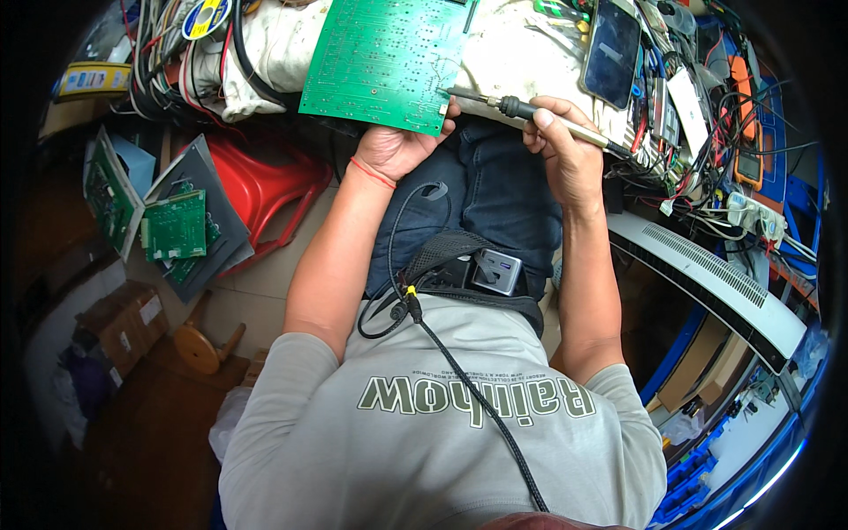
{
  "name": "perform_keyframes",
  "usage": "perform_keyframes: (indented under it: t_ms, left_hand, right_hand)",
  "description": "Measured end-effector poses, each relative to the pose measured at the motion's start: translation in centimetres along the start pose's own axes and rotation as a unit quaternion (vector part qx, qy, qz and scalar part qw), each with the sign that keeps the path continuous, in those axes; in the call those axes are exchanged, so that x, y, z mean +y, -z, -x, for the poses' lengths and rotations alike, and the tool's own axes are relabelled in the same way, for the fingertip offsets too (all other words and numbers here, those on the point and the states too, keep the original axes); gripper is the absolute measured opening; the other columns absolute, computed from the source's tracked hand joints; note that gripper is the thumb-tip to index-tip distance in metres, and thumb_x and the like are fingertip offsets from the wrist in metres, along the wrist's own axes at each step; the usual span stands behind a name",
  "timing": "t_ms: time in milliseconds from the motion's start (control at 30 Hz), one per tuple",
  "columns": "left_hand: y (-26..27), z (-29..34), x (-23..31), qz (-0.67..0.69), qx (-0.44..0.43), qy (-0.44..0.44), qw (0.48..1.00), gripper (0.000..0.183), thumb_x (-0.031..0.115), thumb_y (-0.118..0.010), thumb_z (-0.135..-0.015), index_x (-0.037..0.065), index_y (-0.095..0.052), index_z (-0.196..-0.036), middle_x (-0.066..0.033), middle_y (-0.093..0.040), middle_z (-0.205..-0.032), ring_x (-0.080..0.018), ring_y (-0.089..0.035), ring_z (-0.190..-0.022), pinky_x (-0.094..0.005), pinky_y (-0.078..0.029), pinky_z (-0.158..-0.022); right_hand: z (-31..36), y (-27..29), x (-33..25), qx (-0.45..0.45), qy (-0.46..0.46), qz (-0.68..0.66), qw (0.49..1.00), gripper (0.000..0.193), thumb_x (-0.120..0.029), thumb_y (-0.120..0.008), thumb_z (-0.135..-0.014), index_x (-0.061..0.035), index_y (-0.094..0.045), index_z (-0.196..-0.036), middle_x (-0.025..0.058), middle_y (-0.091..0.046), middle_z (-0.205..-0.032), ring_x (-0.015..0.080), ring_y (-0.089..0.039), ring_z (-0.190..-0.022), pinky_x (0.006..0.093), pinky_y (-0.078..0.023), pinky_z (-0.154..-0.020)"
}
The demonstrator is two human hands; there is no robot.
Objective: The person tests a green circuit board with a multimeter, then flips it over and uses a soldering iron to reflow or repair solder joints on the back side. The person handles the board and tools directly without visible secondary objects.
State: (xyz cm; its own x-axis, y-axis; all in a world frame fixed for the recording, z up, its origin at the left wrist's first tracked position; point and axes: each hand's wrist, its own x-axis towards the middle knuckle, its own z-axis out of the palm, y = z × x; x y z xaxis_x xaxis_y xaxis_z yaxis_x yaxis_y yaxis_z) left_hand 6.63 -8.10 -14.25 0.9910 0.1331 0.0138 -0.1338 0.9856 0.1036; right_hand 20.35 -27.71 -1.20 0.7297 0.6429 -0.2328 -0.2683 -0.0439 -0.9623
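A green circuit board is held up over the near edge of the bench, its solder-dotted face toward me. My left hand grips its lower right corner from beneath, the fingers partly hidden behind it. In my right hand is a soldering iron with a dark sleeve and a pale handle, held like a pen. The iron points left, and its tip is at the board's right side, close to a small white connector. Whether the tip touches the board I cannot tell.
White cloth covers the bench. A phone, an orange multimeter and tangled wires crowd the right. At left are a solder spool, a red stool, more circuit boards and a wooden stool.
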Motion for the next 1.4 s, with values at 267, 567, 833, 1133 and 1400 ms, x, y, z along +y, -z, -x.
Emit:
perform_keyframes:
  t_ms: [267,567,833,1133,1400]
  left_hand:
    - [0.5,0.0,0.6,0.011,0.018,0.011,1.0,0.048,0.011,-0.079,-0.087,-0.002,-0.061,-0.13,-0.0172,-0.066,-0.117,-0.0229,-0.058,-0.097,-0.0343,-0.053,-0.09]
    - [0.9,0.1,0.5,0.012,0.051,-0.011,0.999,0.048,0.009,-0.078,-0.09,-0.001,-0.059,-0.133,-0.0222,-0.065,-0.121,-0.0269,-0.063,-0.101,-0.0349,-0.061,-0.089]
    - [1.1,0.1,0.5,0.021,0.048,-0.007,0.999,0.047,0.01,-0.077,-0.091,-0.001,-0.06,-0.133,-0.024,-0.064,-0.124,-0.0289,-0.065,-0.103,-0.0363,-0.062,-0.089]
    - [1.0,0.1,0.4,0.012,0.054,-0.012,0.998,0.047,0.01,-0.077,-0.091,-0.001,-0.06,-0.133,-0.0224,-0.064,-0.121,-0.0264,-0.063,-0.099,-0.0353,-0.062,-0.087]
    - [1.1,0.1,0.7,0.036,0.033,0.018,0.999,0.035,0.007,-0.075,-0.091,0.003,-0.066,-0.125,-0.0138,-0.072,-0.118,-0.0286,-0.071,-0.108,-0.042,-0.059,-0.097]
  right_hand:
    - [-0.1,-0.4,-0.2,0.007,0.0,0.045,0.999,0.028,-0.015,-0.074,-0.095,0.0041,-0.071,-0.115,0.0076,-0.07,-0.085,0.012,-0.063,-0.074,0.0238,-0.049,-0.068]
    - [-0.2,-0.5,-0.3,-0.001,0.001,0.053,0.999,0.029,-0.015,-0.074,-0.096,0.0048,-0.07,-0.117,0.0081,-0.07,-0.085,0.0125,-0.063,-0.074,0.0245,-0.049,-0.068]
    - [-0.3,-0.5,-0.5,-0.003,-0.003,0.063,0.998,0.029,-0.015,-0.073,-0.096,0.0048,-0.07,-0.117,0.0085,-0.071,-0.086,0.0127,-0.063,-0.074,0.025,-0.049,-0.069]
    - [-0.2,0.1,-0.3,-0.005,-0.006,0.051,0.999,0.027,-0.014,-0.075,-0.094,0.0032,-0.073,-0.115,0.007,-0.072,-0.087,0.0107,-0.064,-0.076,0.0235,-0.051,-0.072]
    - [0.0,0.1,-0.2,-0.007,-0.004,0.056,0.998,0.029,-0.012,-0.074,-0.094,0.0045,-0.07,-0.118,0.0094,-0.072,-0.089,0.0129,-0.064,-0.075,0.0246,-0.051,-0.07]
